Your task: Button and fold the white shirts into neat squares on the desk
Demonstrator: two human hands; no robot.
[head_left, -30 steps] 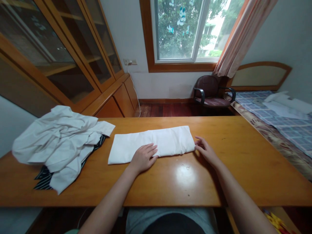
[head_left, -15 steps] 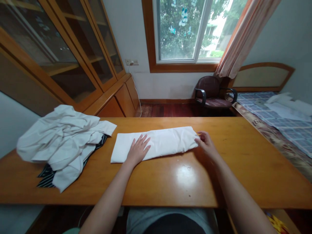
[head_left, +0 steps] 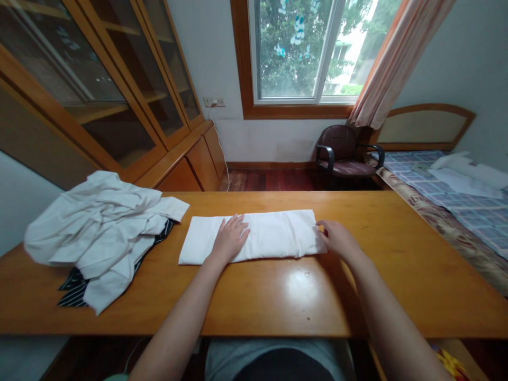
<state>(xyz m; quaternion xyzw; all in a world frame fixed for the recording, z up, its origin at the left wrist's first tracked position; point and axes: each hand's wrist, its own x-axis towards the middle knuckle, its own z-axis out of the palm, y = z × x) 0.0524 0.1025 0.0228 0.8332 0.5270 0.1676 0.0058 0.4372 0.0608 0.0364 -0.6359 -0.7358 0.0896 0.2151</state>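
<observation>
Flatly, the person's left hand (head_left: 231, 236) rests palm down on a folded white cloth (head_left: 278, 233), fingers slightly spread and clasping nothing. The right hand (head_left: 337, 238) is at the cloth's right end, its fingers bent toward the short edge — whether they pinch the fabric or merely touch it, one cannot tell.

The cloth lies between the two hands as a long, narrow strip running from left to right, its far edge roughly parallel to the far side of the wooden table (head_left: 254, 301). Its left part is fairly smooth; small creases show toward the right, and the near edge is a little uneven there.

To the left, on the same table, sits a loose, crumpled heap of white fabric (head_left: 99, 217), with black striped fabric (head_left: 75, 295) sticking out from under it. The heap's pointed right corner comes near the folded cloth — the two are apart.

Beyond the table, a wooden cabinet (head_left: 180, 177) with glass doors stands on the left, a window (head_left: 291, 63) is set in the far wall, and a dark red armchair (head_left: 337, 143) stands below the pink curtain (head_left: 400, 69), beside a bed (head_left: 448, 203) with a plaid cover.
</observation>
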